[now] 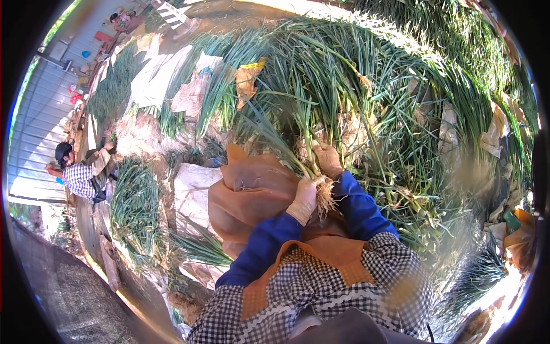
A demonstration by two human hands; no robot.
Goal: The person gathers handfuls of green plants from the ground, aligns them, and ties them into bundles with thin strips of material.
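Over my lap, my left hand (305,199), in a pale glove, is closed around the lower stalks of a small bunch of green onions (309,140). Their stringy roots (325,198) hang out beside that hand. Slightly farther away and to the right, my right hand (328,159), also gloved, has its fingers closed on the stalks. The long green leaves stretch away from me and to the left. An orange-brown apron (252,192) covers my lap below the bunch.
A large heap of green onions (412,137) spreads ahead and to the right. More bundles (134,200) lie at left, near white sacks (192,192). A co-worker in a checked top (80,179) sits at far left, and another person (123,22) is farther off. A metal wall (34,132) stands behind them.
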